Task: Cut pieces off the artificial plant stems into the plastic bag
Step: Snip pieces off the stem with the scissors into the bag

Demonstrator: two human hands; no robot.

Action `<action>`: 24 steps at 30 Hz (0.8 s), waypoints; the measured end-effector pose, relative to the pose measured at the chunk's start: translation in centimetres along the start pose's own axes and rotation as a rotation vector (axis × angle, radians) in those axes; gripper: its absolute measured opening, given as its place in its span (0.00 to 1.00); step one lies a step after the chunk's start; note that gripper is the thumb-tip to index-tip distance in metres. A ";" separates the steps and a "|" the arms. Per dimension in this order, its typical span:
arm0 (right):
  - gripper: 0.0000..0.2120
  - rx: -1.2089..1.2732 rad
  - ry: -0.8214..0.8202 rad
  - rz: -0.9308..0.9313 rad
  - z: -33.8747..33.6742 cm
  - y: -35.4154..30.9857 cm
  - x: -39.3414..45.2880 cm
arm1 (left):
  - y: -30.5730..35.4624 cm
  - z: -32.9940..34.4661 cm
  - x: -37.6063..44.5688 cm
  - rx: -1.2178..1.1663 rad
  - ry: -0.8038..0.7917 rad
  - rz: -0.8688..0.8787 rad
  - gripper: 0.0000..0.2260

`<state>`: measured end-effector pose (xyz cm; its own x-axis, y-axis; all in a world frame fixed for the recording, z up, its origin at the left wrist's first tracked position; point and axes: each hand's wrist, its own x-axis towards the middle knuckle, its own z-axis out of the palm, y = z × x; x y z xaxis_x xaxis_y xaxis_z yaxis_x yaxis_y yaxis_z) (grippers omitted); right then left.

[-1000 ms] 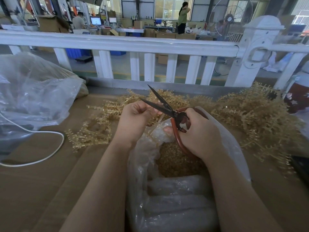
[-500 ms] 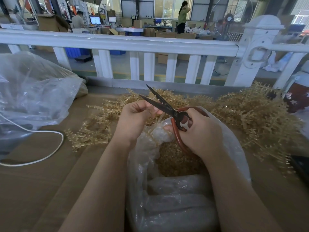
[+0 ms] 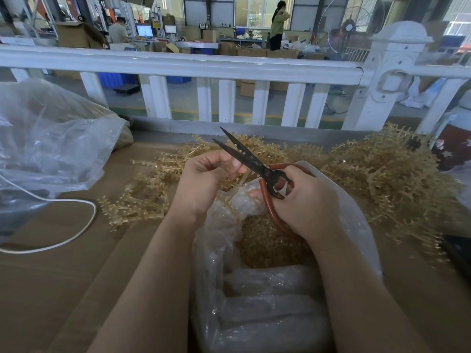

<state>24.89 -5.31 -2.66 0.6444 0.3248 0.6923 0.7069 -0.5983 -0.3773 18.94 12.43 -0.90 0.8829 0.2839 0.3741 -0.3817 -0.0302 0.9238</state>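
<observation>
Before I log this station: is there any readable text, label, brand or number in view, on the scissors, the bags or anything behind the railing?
No text can be read.
Scissors: no marking visible.
Plastic bag: plain and clear, no print.
Monitors behind the white railing: lit, but too small and blurred to read.
Cardboard boxes: any print is too blurred to read.
Container at the right edge: star shapes only, no words legible.

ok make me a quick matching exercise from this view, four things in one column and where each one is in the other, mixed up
Things:
1. scissors
2. cut pieces
3. white cable
4. uncut stems

Places:
A. piled along the back of the table
B. looped on the table, far left
C. inside the open plastic bag
D. gripped in the right hand

Pairs: 1-D, 2-C, 3-B, 4-A
</observation>
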 end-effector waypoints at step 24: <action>0.30 -0.015 0.016 -0.024 -0.3 -0.2 0.0 | 0.3 0.6 -0.1 0.052 0.051 0.102 0.06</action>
<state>24.68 -5.46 -2.40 0.6224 0.3274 0.7110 0.7177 -0.6011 -0.3515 18.92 11.86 -0.64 0.8243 0.3254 0.4633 -0.4533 -0.1110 0.8844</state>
